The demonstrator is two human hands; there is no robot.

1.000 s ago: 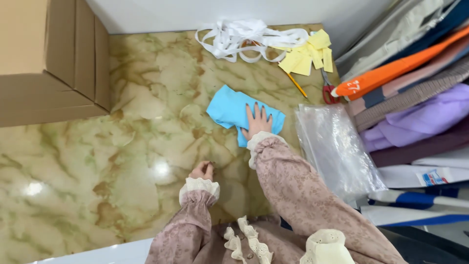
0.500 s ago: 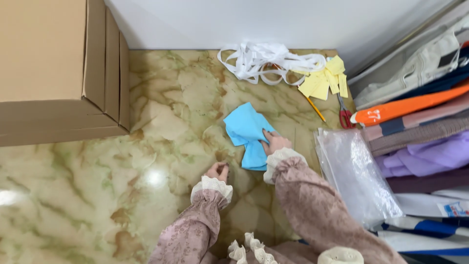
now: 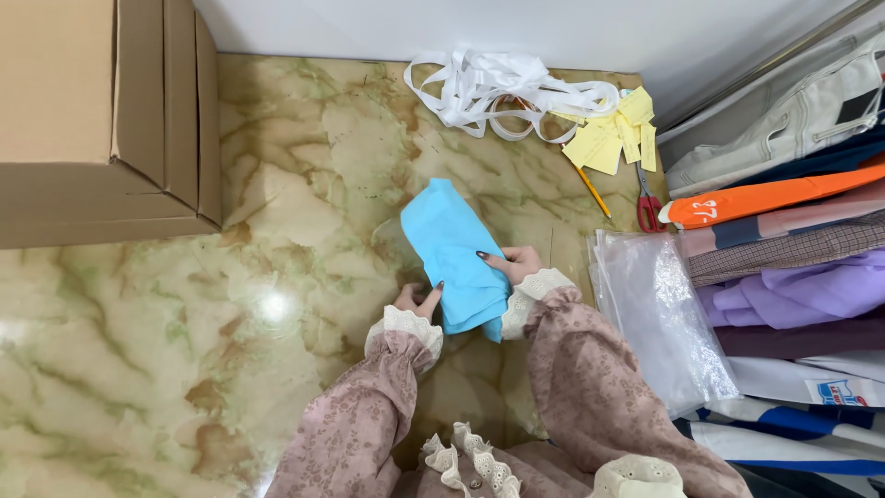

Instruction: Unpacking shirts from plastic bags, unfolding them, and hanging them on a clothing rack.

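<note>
- The blue cloth (image 3: pixel 454 249), folded into a narrow bundle, lies on the marble floor (image 3: pixel 277 277) near the centre of the view, its long axis running from 11 o'clock to 5 o'clock.
- The left hand (image 3: pixel 417 300) sits at the cloth's 8 o'clock edge; its fingers (image 3: pixel 433 293) press against the side of the bundle, and it is not closed around it.
- The right hand (image 3: pixel 513 265) is at the cloth's 3 o'clock side; its fingers (image 3: pixel 489 257) lie flat on top of the fabric, spread and pressing down rather than clamped.
- Both arms wear pink floral sleeves (image 3: pixel 590 397) with cream lace cuffs.
- A cardboard box (image 3: pixel 101 120) stands at 10 o'clock, well apart from the cloth.
- A tangle of white ribbon (image 3: pixel 502 88) lies at 12 o'clock, against the wall.
- Yellow paper tags (image 3: pixel 613 134) lie at 1 o'clock, touching the ribbon's end; a pencil (image 3: pixel 593 189) lies just below them.
- Red-handled scissors (image 3: pixel 648 205) lie at 2 o'clock, beside the pencil.
- A stack of clear plastic bags (image 3: pixel 659 314) lies at 3 o'clock, just beside the right sleeve.
- Folded garments (image 3: pixel 793 277) in several colours are piled at the right edge, from 2 o'clock to 4 o'clock, partly overlapping the bags.
</note>
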